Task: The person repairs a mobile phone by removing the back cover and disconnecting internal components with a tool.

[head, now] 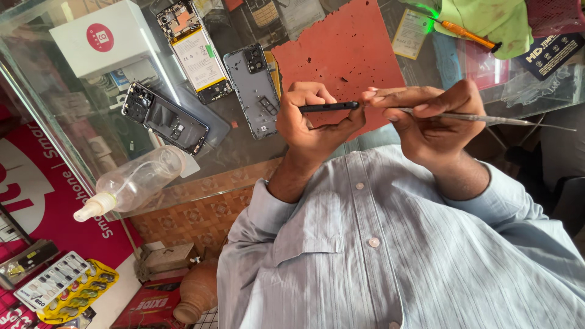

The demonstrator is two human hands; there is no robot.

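Thin black part (328, 107) above red mat (341, 55)

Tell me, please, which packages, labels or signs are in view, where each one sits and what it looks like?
White box: top left on the glass counter, square, round red mark.
Battery label: on the opened phone beside the box, white rectangle.
Dark card: top right, white print.
Pink banner: left, below the counter, white lettering.
Blister pack: bottom left, white and yellow.

1. Shirt (390, 244): pale blue-grey, fine vertical stripes, button-up.
2. Small round pale buttons (373, 242) down the front placket.
3. Long sleeves, cuffs (259, 207) near the wrists, creased fabric.
4. Left hand (311, 119) and right hand (429, 119) bare, no gloves.
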